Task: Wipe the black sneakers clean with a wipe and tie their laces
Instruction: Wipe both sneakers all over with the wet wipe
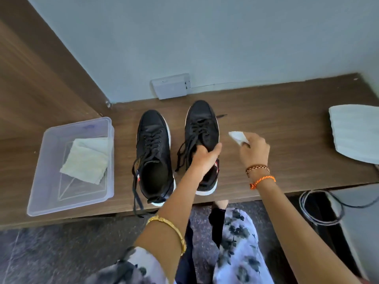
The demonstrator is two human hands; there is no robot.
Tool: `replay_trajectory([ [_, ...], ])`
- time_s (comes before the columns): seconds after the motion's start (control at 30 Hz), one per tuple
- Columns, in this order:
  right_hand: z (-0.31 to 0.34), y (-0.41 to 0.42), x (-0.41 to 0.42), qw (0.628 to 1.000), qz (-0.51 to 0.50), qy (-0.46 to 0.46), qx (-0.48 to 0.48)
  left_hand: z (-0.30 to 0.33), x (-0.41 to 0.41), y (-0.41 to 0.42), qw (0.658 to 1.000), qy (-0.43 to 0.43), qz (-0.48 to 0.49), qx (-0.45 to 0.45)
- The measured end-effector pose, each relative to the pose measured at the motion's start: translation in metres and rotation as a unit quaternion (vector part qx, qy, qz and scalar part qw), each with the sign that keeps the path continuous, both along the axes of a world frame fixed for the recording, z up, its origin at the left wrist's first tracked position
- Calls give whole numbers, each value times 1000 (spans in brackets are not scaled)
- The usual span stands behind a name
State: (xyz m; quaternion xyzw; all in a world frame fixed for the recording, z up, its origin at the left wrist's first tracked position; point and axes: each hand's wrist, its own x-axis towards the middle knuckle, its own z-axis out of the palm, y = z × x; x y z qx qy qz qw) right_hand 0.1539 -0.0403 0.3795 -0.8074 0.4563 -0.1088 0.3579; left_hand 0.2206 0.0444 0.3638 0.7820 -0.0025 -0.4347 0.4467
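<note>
Two black sneakers with white soles stand side by side on a wooden shelf, toes toward the wall. The left sneaker has loose laces trailing over the shelf's front edge. My left hand grips the right sneaker across its tongue and opening; its laces hang untied to the left. My right hand hovers to the right of that sneaker and pinches a small crumpled white wipe.
A clear plastic tub at the left holds a pale folded cloth. A white ribbed object lies at the shelf's right end. A wall socket sits behind the shoes. Cables coil below right.
</note>
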Motion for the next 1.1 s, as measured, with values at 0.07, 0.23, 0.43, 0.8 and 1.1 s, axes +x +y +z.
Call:
replay_trajectory([
  [0.07,-7,3,-11,999,-29,-8,28,7,8,15,968,-26,-234,88],
  [0.23,-21,17,-25,993,-63,-6,99,14,6,38,704,-290,-584,281],
  [0.43,-32,34,-44,970,-162,-30,179,8,-12,34,774,-288,-499,262],
  [0.8,-57,70,-53,946,-236,-112,194,-12,-30,-18,930,-163,-302,129],
  [1.1,-54,41,-37,930,-277,-101,221,-23,-23,-35,964,-120,-213,103],
])
